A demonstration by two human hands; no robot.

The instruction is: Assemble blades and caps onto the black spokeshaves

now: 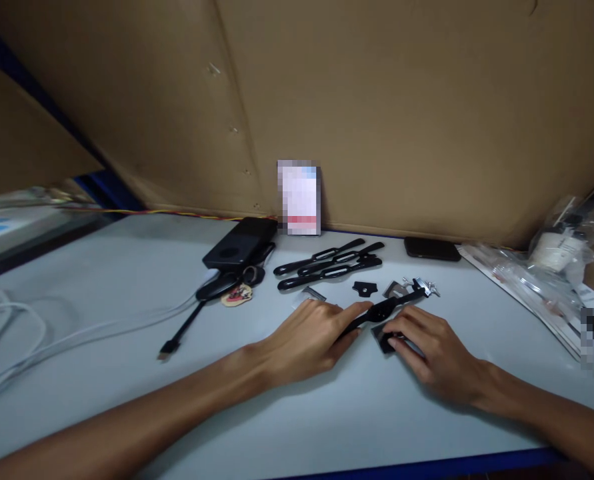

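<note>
My left hand point(321, 330) is closed around one handle of a black spokeshave body point(384, 309). The body slants up to the right, across the front of my right hand. My right hand point(429, 343) pinches a small dark flat plate point(383, 339), maybe a blade, low over the table. Beyond my hands lie a black cap piece point(365, 289), a grey metal blade point(395, 289) and several small silver screws point(429, 287). Another metal piece point(313, 294) shows partly behind my left hand. Three more black spokeshave bodies point(331, 272) lie side by side further back.
A black box-shaped device point(240, 243), a cable with a USB plug point(177, 340) and white cords point(101, 327) are at left. A lit phone screen point(301, 200) leans on the cardboard wall point(377, 120). At right are a black phone-like slab point(431, 249) and clear plastic bags point(521, 287).
</note>
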